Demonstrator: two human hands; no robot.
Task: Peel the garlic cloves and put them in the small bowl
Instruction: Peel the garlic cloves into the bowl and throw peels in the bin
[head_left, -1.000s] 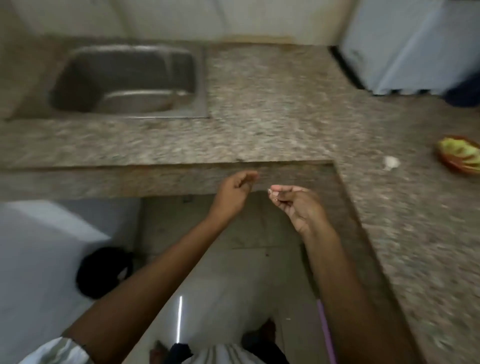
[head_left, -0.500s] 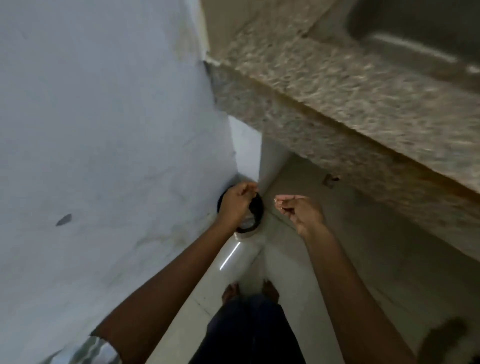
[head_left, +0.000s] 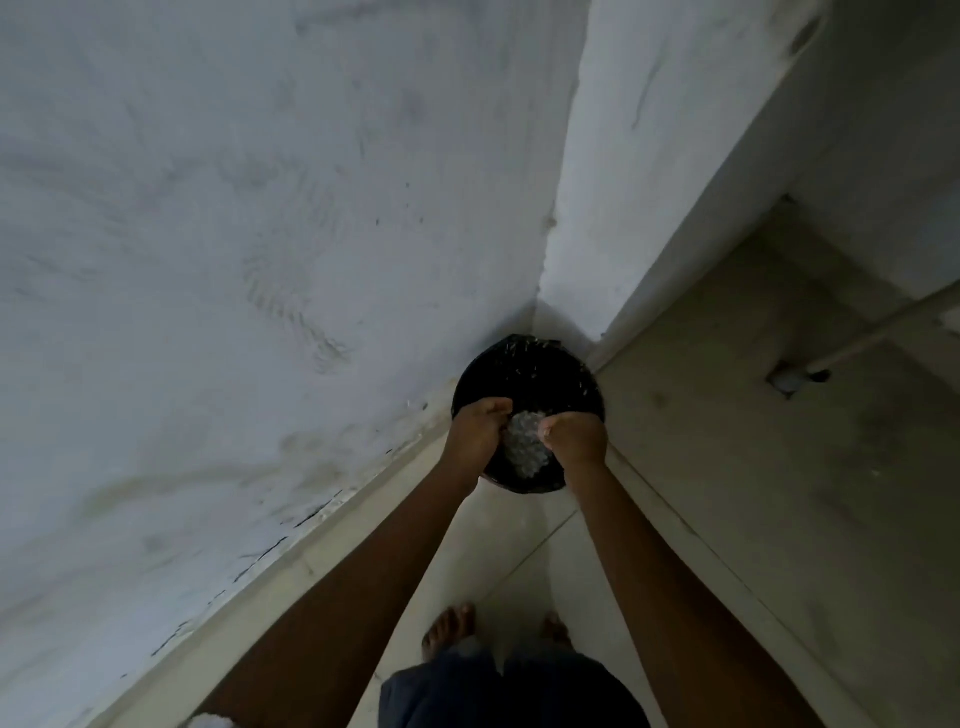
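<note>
A black round bin (head_left: 535, 374) stands on the floor in the corner of two walls. Pale garlic skins (head_left: 522, 449) lie heaped inside it. Both my hands hover over its near rim, a little apart. My left hand (head_left: 475, 431) has its fingers curled inward, and nothing shows in them. My right hand (head_left: 574, 439) is also curled, its thumb and fingers pinched on a small pale garlic piece that is barely visible. The small bowl and the other garlic cloves are out of view.
A whitewashed wall (head_left: 260, 260) fills the left side and a second wall (head_left: 649, 182) juts out behind the bin. Tiled floor runs to the right, with a pipe end (head_left: 795, 376) near the wall. My bare feet (head_left: 449, 626) stand below the bin.
My view swung from the granite counter and sink down to the floor corner. Both hands moved forward and now hang over the black bin, closer together than before.
</note>
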